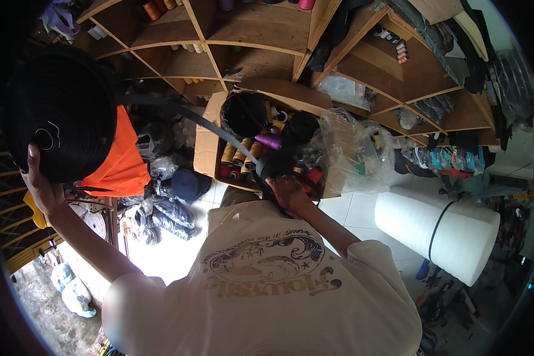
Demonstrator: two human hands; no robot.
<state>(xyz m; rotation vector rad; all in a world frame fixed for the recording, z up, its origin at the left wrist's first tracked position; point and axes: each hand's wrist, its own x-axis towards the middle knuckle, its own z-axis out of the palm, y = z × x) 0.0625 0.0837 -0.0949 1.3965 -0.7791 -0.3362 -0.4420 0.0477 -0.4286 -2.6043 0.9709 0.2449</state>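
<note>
At the far left my left hand (43,185) grips the lower edge of a large black roll of webbing (71,107), its thumb on the flat face near a pale loop of thread. From this roll a grey-black strap (219,133) stretches across to a smaller black coil (274,165) in front of me. My right hand (288,193) is closed on that coil, over the near side of an open cardboard box (206,142). Inside the box lie yellow thread cones (240,155), a purple cone (270,139) and red spools (315,175).
Wooden shelves (261,50) with thread spools rise behind the box. Clear plastic bags (359,151) hang over its right side. A white foam roll (436,234) lies on the right. Orange fabric (121,163) and a dark blue webbing roll (190,185) are at left.
</note>
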